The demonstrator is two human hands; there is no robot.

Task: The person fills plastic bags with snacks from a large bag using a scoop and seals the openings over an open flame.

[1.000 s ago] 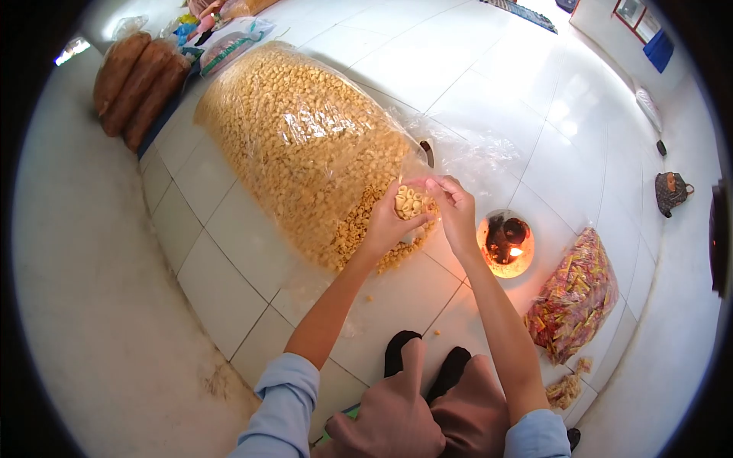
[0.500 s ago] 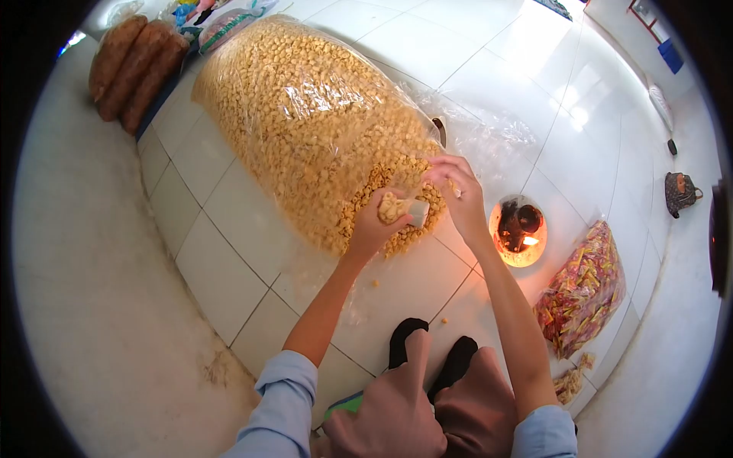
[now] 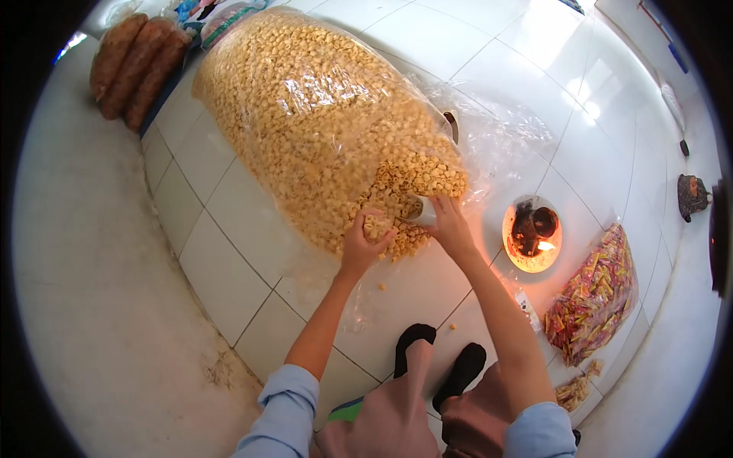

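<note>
A very large clear bag of yellow snack pieces [image 3: 305,114] lies on the floor with its mouth toward me. My left hand [image 3: 364,243] is closed around a small clear bag of snack pieces [image 3: 376,226], at the near edge of the loose pieces. My right hand [image 3: 449,223] grips a whitish cup [image 3: 422,211] at the opening of the large bag. The cup is tilted, its mouth toward the loose pieces.
A plate with a small flame [image 3: 532,233] stands right of my right hand. Farther right lies a bag of colourful packets [image 3: 594,296], with a small bundle [image 3: 576,391] below. Long brown filled bags [image 3: 137,70] stand upper left. Crumpled clear plastic [image 3: 500,133] lies beyond the plate.
My right hand has come down and taken hold of the cup, which was beside my left hand. My left hand still holds the small bag, slightly lower. The view has shifted a little.
</note>
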